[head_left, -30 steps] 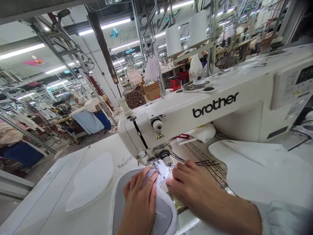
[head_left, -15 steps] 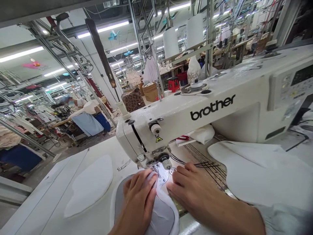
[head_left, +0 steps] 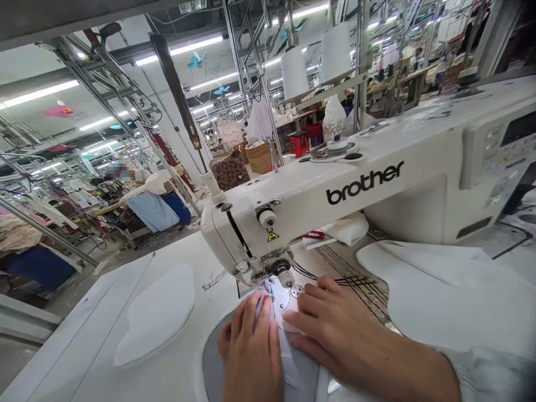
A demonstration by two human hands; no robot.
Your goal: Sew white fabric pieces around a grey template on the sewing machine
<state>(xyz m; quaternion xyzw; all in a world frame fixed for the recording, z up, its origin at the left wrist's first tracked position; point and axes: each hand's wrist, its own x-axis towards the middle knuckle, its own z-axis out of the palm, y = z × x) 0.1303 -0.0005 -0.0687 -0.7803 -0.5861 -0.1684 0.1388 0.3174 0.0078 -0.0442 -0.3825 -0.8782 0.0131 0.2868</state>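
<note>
A grey fabric piece with a white border [head_left: 215,357] lies on the bed of a white Brother sewing machine [head_left: 364,162]. Its far end reaches the lit presser foot [head_left: 267,287]. My left hand [head_left: 253,340] rests flat on the fabric, fingers stretched out and close together, fingertips just in front of the foot. To the right of the needle plate [head_left: 282,296], my right hand [head_left: 330,324] has its fingers curled, with thumb and forefinger at the fabric's right edge. What lies beneath its palm is hidden.
A loose white cut piece [head_left: 157,312] lies on the table at left. More white fabric [head_left: 435,285] spreads at right. Under the machine arm sits a red-handled tool [head_left: 314,235] beside bundled white cloth. Thread cones [head_left: 294,72] stand behind; a person works far left.
The grey fabric has turned and shifted right under my hands. My left hand has moved slightly right and straightened its fingers; my right thumb and forefinger have come onto the fabric's edge.
</note>
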